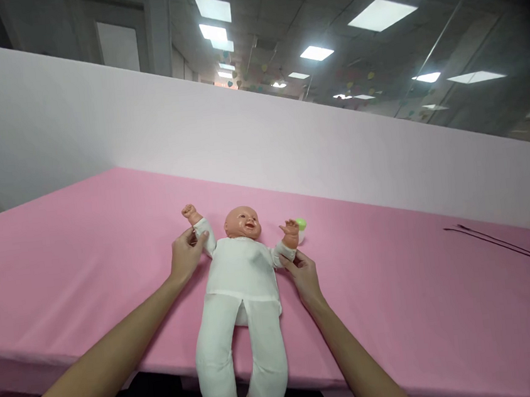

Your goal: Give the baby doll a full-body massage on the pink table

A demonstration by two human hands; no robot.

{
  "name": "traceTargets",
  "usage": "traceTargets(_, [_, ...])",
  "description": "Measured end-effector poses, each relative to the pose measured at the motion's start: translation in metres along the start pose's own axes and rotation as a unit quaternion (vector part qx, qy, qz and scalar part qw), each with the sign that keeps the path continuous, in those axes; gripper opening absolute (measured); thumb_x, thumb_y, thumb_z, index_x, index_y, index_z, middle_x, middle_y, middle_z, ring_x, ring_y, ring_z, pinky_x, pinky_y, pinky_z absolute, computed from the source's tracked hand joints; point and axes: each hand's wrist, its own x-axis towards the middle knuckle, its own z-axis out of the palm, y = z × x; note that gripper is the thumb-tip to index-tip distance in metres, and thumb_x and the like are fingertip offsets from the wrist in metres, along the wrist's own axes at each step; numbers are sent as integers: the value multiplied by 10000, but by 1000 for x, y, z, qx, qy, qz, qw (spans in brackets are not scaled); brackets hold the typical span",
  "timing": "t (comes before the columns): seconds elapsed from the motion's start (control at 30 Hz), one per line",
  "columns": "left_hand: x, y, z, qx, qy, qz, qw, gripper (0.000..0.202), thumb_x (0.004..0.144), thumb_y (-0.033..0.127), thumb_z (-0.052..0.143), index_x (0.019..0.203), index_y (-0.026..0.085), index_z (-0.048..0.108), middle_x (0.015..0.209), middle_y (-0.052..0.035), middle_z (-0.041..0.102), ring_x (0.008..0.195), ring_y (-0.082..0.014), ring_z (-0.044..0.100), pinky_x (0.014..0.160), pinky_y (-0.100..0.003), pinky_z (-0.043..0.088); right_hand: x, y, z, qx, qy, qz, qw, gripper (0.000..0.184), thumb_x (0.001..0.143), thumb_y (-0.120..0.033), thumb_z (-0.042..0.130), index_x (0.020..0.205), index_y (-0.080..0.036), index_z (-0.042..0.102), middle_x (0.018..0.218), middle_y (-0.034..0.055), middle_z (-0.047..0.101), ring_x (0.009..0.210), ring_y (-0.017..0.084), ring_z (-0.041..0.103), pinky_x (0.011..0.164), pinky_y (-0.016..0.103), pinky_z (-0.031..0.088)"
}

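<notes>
As the doll [239, 270] overhangs the table [88, 274] edge, left hand [186, 255] and right hand [304, 276] pinch its sleeves amid open cloth

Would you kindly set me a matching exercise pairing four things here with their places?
Things: 1 left hand; 2 right hand; 3 doll; 4 black cord.
Places: a far right on the pink cover; b gripping the sleeve at picture right; c face up, legs over the near edge; d gripping the sleeve at picture left.
Pairs: 1-d; 2-b; 3-c; 4-a.
</notes>
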Motion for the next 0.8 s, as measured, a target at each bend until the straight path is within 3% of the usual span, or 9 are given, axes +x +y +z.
traceTargets(0.1, [-2, 3, 2, 20, -71, 60, 995, 228, 875, 266, 678, 1067, 197, 778, 1057, -59, 786, 949, -232, 693, 833, -336, 546, -2, -1, 2, -37, -66, -38, 996, 382, 717, -346, 840, 1078, -223, 832, 1148, 82, 797, 1116, 320, 697, 1017, 495, 543])
traceTargets(0.2, [-4, 2, 5, 61, -143, 151, 976, 388, 816, 119, 578, 1086, 256, 821, 1172, -47, 775, 1098, -242, 675, 959, -381, 544, -3, -1, 2, -84, -128, -85, 985, 329, 781, -281, 718, 1084, -291, 846, 1285, 59, 757, 1288, 312, 625, 1122, 513, 483])
traceTargets(0.3, [-7, 0, 6, 88, -157, 203, 963, 475, 801, 69, 508, 1076, 280, 832, 1168, -47, 770, 1111, -230, 669, 984, -398, 543, -5, 0, 3, -104, -137, -92, 981, 343, 794, -250, 660, 1073, -317, 849, 1298, 53, 750, 1324, 298, 601, 1146, 511, 466])
traceTargets(0.37, [-8, 0, 7, 106, -149, 207, 961, 428, 831, 92, 533, 1083, 277, 825, 1168, -48, 772, 1122, -236, 664, 995, -405, 538, -5, 0, 3, -91, -125, -76, 985, 340, 780, -251, 691, 1077, -310, 847, 1291, 54, 754, 1314, 300, 611, 1150, 507, 464])
traceTargets(0.47, [-8, 2, 7, 109, -114, 155, 975, 345, 870, 205, 635, 1181, 256, 775, 1173, -56, 766, 1075, -248, 673, 941, -394, 552, -4, -1, 4, -34, -92, -31, 995, 380, 748, -302, 798, 1125, -267, 825, 1244, 66, 771, 1219, 307, 666, 1084, 490, 517])
traceTargets(0.6, [-2, 0, 4, 47, -14, 36, 998, 734, 901, 377, 691, 1576, 247, 433, 1183, -85, 722, 899, -212, 683, 755, -331, 574, 1, -2, -2, 25, 21, 7, 999, 476, 689, -455, 889, 1056, -174, 779, 990, 77, 786, 898, 257, 712, 841, 394, 589])
traceTargets(0.7, [5, -2, -2, 22, 68, -13, 997, 969, 894, 410, 715, 1678, 251, 169, 1287, -127, 657, 995, -226, 672, 782, -325, 583, 8, 3, -13, 29, 121, 8, 992, 601, 778, -572, 803, 1213, -174, 686, 916, 56, 742, 716, 197, 657, 651, 312, 549])
traceTargets(0.8, [11, -2, -9, 20, 129, -36, 991, 1035, 894, 400, 722, 1694, 271, 78, 1503, -174, 497, 1113, -245, 651, 914, -368, 583, 16, 10, -27, 8, 201, 4, 980, 693, 884, -651, 625, 1405, -206, 528, 1079, 92, 732, 784, 220, 689, 609, 301, 543])
